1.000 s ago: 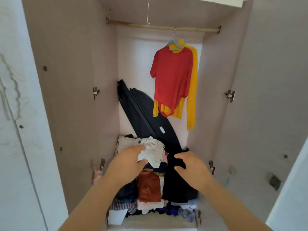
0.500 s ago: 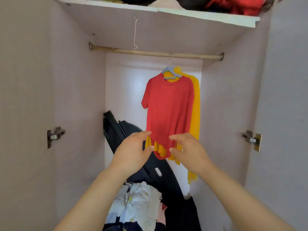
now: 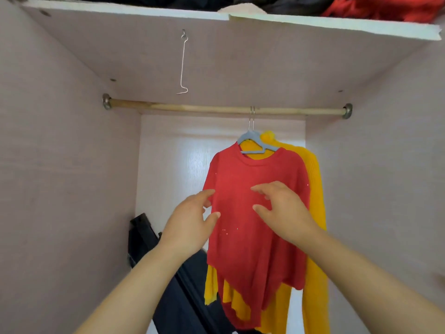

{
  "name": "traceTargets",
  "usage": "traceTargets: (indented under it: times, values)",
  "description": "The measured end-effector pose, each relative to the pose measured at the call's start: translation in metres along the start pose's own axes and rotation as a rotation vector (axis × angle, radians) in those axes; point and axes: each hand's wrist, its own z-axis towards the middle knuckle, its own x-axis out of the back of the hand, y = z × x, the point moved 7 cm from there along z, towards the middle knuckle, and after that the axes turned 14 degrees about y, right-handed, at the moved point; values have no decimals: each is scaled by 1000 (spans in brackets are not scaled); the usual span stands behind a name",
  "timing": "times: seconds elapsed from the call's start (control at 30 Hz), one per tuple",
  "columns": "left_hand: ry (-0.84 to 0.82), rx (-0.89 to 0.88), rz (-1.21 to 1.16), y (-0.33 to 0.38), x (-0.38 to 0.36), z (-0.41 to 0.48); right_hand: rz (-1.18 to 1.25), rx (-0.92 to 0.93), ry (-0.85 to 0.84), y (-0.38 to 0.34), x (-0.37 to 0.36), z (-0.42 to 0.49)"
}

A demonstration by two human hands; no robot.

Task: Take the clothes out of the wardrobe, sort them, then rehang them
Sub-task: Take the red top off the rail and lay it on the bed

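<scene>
Two hands raised in front of a red top on the wardrobe rail.

Both the left hand point(image 3: 190, 222) and the right hand point(image 3: 281, 208) have loosely spread, slightly bent fingers and grip nothing; whether any fingertip touches the cloth I cannot tell. The red top point(image 3: 255, 256) hangs on a grey hanger point(image 3: 252, 138) from the wooden rail point(image 3: 192, 108), right of the rail's middle. A yellow sweater point(image 3: 315, 237) hangs just behind it, showing at the collar, the right side and below the hem. A bent wire hook point(image 3: 183, 63) dangles from the underside of the white-edged shelf point(image 3: 144, 11), left of the hanger. Dark and red clothes point(image 3: 385, 8) lie piled on that shelf. A black case point(image 3: 142, 235) leans in the lower left corner.
</scene>
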Motion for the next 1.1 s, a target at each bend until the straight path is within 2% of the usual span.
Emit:
traceTargets:
  times: [0.17, 0.33, 0.43, 0.57, 0.9, 1.0, 1.1]
  values:
    - [37, -76, 38, -35, -41, 62, -88, 74, 130, 18, -40, 70]
    - [93, -125, -14, -45, -75, 107, -234, 145, 335, 34, -45, 135]
    - [90, -154, -22, -44, -93, 120, -327, 165, 362, 50, -47, 167]
    - [119, -174, 15, -48, -100, 134, -371, 104, 337, 79, -51, 191]
    - [230, -190, 145, -47, -98, 179, -292, 181, 408, 121, -69, 211]
    - [306, -220, 180, -39, -89, 194, -245, 175, 463, 122, -66, 221]
    - [420, -257, 225, -32, -72, 206, -142, 244, 543, 105, -63, 227]
